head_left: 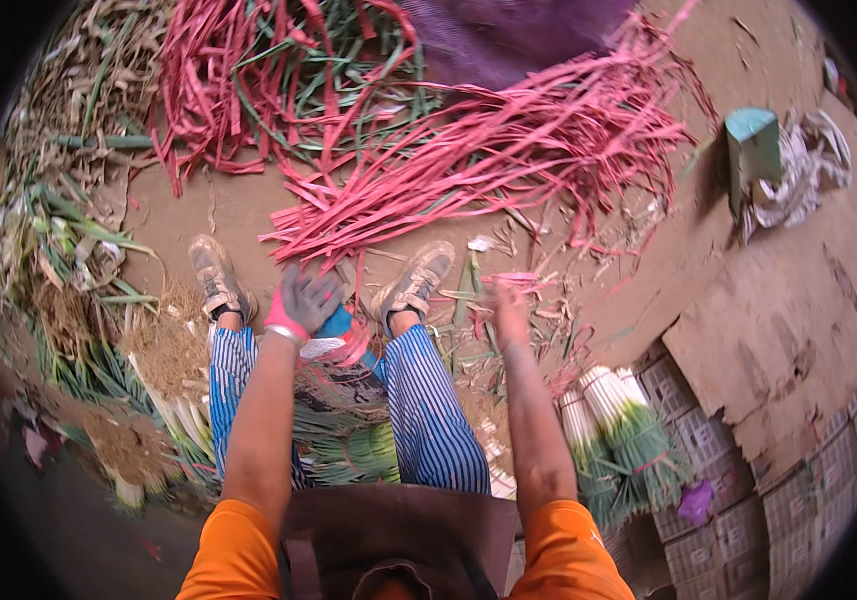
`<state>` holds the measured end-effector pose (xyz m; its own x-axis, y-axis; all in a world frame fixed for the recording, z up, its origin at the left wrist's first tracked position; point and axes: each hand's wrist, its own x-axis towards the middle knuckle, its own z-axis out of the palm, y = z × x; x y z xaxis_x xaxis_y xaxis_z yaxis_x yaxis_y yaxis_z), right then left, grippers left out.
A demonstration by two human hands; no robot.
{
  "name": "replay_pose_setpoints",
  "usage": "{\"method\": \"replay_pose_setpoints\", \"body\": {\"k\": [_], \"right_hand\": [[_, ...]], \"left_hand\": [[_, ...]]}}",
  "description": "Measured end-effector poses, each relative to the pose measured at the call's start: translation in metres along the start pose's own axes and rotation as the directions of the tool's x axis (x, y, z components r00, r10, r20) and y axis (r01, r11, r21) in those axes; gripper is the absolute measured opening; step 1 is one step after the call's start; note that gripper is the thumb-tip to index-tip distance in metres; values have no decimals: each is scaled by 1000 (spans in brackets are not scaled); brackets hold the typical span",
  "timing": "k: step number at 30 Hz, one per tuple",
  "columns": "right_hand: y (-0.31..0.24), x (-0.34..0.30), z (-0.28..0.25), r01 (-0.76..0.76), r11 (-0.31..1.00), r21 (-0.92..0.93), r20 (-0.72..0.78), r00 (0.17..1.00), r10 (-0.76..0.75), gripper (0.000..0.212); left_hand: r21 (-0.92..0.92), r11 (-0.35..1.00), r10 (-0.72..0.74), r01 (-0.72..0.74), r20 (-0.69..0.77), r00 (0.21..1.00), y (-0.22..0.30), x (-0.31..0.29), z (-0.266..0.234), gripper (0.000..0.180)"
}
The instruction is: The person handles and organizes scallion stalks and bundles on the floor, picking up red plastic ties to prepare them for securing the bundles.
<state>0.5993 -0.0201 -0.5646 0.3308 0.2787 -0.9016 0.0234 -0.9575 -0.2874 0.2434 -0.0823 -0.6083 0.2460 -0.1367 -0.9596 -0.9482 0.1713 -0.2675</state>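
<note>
My left hand (308, 300), in a grey and pink glove, reaches between my shins with its fingers stretched out over a blue object (336, 322). Its kind I cannot make out; crumpled pink plastic lies against it. My right hand (510, 315) is bare and slightly blurred, to the right of my right shoe, its fingers curled at a short pink strip (518, 278). Ahead of my feet spreads a long heap of pink strips (468, 165). Green spring onion leaves (348, 450) show between my legs, below the blue object.
Tied spring onion bundles (623, 425) lie at right beside stacked printed blocks (718, 470) and a worn brown board (768, 330). Loose spring onions (78, 330) cover the left side. A green upright piece (751, 150) and purple cloth (508, 40) are farther off.
</note>
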Motion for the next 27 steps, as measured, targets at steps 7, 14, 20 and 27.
{"method": "replay_pose_setpoints", "body": {"k": [7,14,20,27], "right_hand": [[89,-142,-9,16,955,-297,4,1000,-15,27],[124,-224,10,347,728,-591,57,918,-391,26],[142,-244,13,256,935,-245,-112,951,-290,25],[153,-241,-23,269,963,-30,-236,934,-268,18]], "left_hand": [[460,886,-4,-47,108,994,19,-122,-42,47],[900,409,192,-150,76,979,39,-186,-124,25],[846,-412,479,-338,517,709,23,-257,-136,20],[812,-546,493,-206,511,704,23,-323,-127,23]]}}
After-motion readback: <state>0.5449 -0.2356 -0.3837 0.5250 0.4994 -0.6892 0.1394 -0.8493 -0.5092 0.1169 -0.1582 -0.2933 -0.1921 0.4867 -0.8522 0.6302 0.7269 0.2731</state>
